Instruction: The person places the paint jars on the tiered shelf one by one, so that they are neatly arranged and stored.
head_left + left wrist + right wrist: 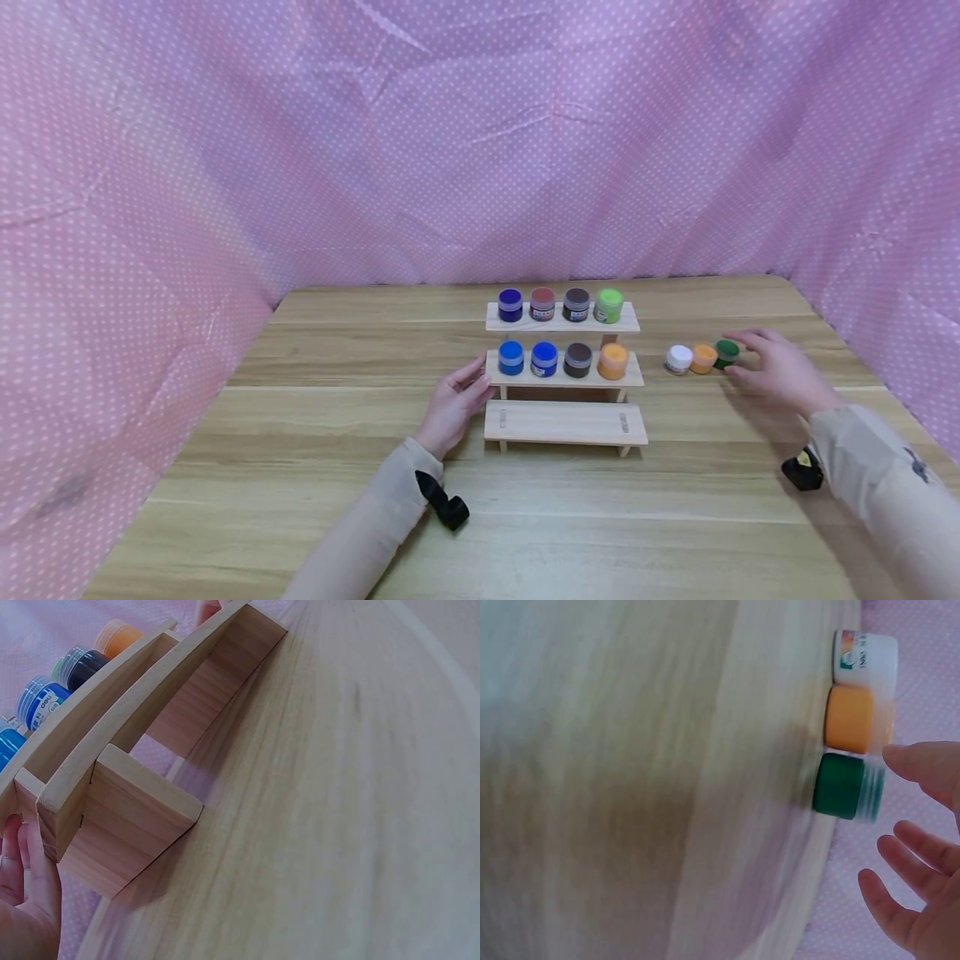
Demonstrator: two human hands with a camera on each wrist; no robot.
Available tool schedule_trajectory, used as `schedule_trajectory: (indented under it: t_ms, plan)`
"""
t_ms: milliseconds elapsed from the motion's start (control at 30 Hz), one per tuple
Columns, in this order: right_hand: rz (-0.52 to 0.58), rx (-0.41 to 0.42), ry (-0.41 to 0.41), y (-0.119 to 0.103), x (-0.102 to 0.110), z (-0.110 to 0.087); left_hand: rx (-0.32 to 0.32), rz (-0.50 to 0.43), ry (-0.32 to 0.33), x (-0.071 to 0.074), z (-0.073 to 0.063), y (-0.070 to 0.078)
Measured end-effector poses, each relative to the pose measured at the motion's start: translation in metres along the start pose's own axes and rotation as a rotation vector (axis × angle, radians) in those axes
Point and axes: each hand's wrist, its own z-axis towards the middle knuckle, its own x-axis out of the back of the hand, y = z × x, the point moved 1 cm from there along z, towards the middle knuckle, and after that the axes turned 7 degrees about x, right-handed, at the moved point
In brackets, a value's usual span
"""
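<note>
A three-step wooden display stand [566, 423] stands on the table. My left hand [455, 407] holds the left end of its middle step, with fingers and thumb at the board's edge; the left wrist view shows that hand [30, 900] beside the wood. To the right, my right hand [783, 372] reaches with spread fingers around a dark green paint jar [726, 354]. In the right wrist view, the thumb is near the lid of this green jar [840, 786], and the other fingers are apart from it. An orange paint jar [703, 359] and a white paint jar [678, 359] are lined up beside it.
On the top step are purple, red-brown, dark and light green jars [608, 307]. The middle step carries two blue jars [543, 360], a dark jar [577, 360] and an orange jar [612, 362]. A pink dotted cloth [480, 150] hangs behind the table.
</note>
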Motion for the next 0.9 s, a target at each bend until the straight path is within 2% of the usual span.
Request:
schedule_trajectory:
  t_ms: [200,333,567,900]
  plan:
    - [-0.02,0.02,-0.012,0.007,-0.004,0.004,0.01,0.001,0.014,0.0,0.0,0.0]
    - [-0.037,0.028,-0.025,0.01,-0.006,0.006,-0.004,-0.008,0.006,0.0,0.0,0.0]
    - [0.001,-0.018,-0.123,0.011,-0.006,0.011,-0.016,-0.018,0.004,0.0,-0.001,-0.001]
    - [-0.035,0.009,-0.115,0.008,-0.009,0.014,-0.032,-0.044,0.002,-0.001,0.001,-0.001]
